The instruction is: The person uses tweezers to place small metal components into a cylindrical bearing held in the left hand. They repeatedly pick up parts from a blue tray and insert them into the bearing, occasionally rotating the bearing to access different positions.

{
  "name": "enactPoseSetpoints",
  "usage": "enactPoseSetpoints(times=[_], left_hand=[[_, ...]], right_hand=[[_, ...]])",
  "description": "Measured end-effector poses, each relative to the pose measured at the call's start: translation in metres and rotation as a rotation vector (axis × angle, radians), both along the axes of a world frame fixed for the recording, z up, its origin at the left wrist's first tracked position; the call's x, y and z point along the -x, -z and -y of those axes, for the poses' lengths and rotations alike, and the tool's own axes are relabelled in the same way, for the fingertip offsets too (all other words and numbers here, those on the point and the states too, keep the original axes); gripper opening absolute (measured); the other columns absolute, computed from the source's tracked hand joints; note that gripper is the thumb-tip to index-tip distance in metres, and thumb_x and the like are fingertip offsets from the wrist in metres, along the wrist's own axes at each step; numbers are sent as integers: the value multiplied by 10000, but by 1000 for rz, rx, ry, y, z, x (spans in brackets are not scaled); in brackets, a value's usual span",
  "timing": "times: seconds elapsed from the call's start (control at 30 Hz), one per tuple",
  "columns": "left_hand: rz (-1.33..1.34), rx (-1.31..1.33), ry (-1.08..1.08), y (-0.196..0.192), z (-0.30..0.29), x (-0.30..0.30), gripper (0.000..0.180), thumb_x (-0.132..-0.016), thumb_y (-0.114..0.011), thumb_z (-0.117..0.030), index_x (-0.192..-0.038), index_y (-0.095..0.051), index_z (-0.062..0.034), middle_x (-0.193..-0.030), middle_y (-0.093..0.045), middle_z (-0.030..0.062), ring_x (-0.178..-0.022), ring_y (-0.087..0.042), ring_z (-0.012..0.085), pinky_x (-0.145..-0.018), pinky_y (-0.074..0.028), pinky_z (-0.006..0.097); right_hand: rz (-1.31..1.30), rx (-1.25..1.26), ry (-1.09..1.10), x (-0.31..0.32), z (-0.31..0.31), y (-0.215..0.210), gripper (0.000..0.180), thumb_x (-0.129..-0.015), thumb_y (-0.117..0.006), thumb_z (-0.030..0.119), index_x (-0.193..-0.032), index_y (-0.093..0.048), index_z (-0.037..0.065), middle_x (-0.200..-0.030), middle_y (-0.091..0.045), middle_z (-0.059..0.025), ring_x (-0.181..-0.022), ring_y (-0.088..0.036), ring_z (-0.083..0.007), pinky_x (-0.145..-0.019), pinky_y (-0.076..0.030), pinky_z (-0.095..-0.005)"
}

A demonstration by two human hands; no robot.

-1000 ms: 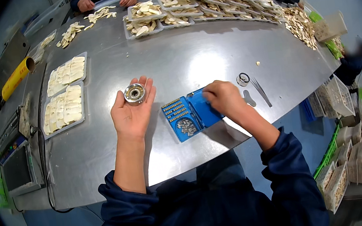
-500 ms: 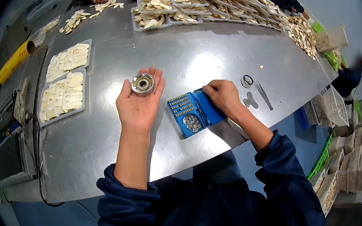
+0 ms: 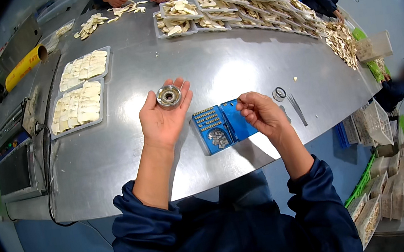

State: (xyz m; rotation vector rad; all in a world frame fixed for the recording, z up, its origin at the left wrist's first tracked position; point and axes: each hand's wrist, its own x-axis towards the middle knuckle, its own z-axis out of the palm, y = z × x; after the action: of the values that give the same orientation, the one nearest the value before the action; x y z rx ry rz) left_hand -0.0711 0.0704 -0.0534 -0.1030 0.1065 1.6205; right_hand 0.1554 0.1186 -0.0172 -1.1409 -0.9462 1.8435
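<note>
Left of blue case (image 3: pixel 244 125): open left hand (image 3: pixel 162 125); metal ring (image 3: pixel 169 97), could slide if tilted. Right hand (image 3: pixel 263 113): pinched, contents unclear.

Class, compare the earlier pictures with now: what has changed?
By the blue case, the right hand has rolled over, its curled fingers now showing; whether they pinch anything is unclear. The left hand still supports the round metal part on its open fingers; the case still lies open.

The case (image 3: pixel 238 124) lies left of tweezers (image 3: pixel 297 110) on the table (image 3: pixel 193 61)
</note>
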Motion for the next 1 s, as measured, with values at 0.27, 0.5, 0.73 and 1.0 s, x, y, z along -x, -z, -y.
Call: enactPoseSetpoints(times=[0.27,0.5,0.73,1.0], left_hand=[[7,7,-6,-3,-1,0,445,-1022,-245,-315,-1217,-411,49,-1335,-383,254,-1327,-304,394,-1121,-253,509],[31,41,-11,-2,0,-1,442,-1016,-260,-286,-1267,-382,56,-1371,-366,249,-1340,-286,406,-1119,-240,527],[-7,9,0,-1,0,0,431,-1018,-267,-327,-1200,-436,26,-1329,-398,232,-1320,-317,383,-1106,-273,501],[14,36,9,-3,0,-3,428,-1011,-301,-301,-1252,-404,37,-1367,-380,236,-1333,-302,397,-1111,-252,518]], right_hand=[[-200,-56,-54,-8,7,-1,111,-848,-595,16,-940,-596,-47,-777,-643,-111,-603,-612,-95,-513,-518,-171],[-127,-57,-27,-1,19,-12,155,-847,-611,14,-986,-599,-54,-788,-655,-110,-618,-617,-97,-563,-529,-177],[175,-413,-35,15,38,-16,272,-873,-606,24,-1115,-597,-100,-853,-669,-127,-760,-639,-144,-701,-539,-246],[267,-608,21,40,53,-9,131,-876,-627,44,-974,-656,-39,-818,-657,-61,-712,-601,-92,-653,-495,-209]])
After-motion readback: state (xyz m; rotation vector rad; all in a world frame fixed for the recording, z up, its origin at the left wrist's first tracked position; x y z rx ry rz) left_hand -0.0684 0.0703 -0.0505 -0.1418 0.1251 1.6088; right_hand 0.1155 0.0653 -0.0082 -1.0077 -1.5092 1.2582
